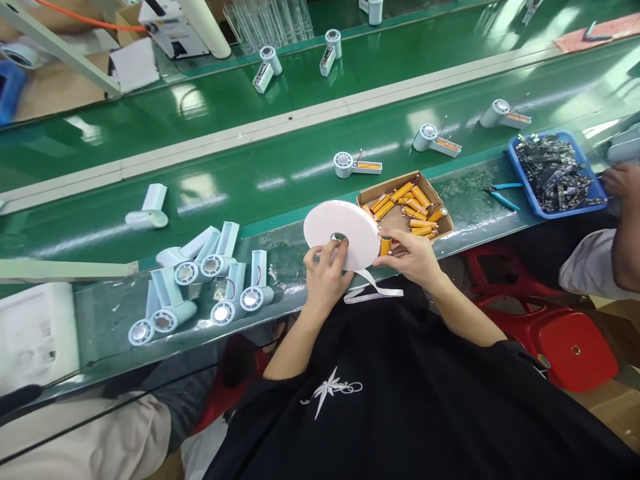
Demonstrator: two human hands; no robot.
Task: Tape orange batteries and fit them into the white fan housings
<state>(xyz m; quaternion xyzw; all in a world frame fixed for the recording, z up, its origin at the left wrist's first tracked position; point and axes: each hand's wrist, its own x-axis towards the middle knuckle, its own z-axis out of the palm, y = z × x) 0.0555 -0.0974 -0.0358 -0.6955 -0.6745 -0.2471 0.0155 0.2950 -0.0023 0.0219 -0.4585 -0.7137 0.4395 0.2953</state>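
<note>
A large white roll of tape [320, 223] is held upright in front of my chest. My left hand [326, 272] grips it, fingertips at the centre hole. Closed round an orange battery cell [385, 246], my right hand [411, 257] is beside the roll's right edge; whether cell and tape touch I cannot tell. From beneath the roll a loose white strip [383, 288] curls toward my black shirt. Just behind my right hand stands a cardboard box [443, 200] with several orange cells [403, 192] in it.
Pale blue fan housings [170, 317] lie clustered at left on the bench. More housings with cells [367, 167] sit on the green conveyor [280, 193]. At right are blue-handled pliers [505, 199], a blue tray [547, 215] of circuit boards, and a co-worker's hand [621, 180].
</note>
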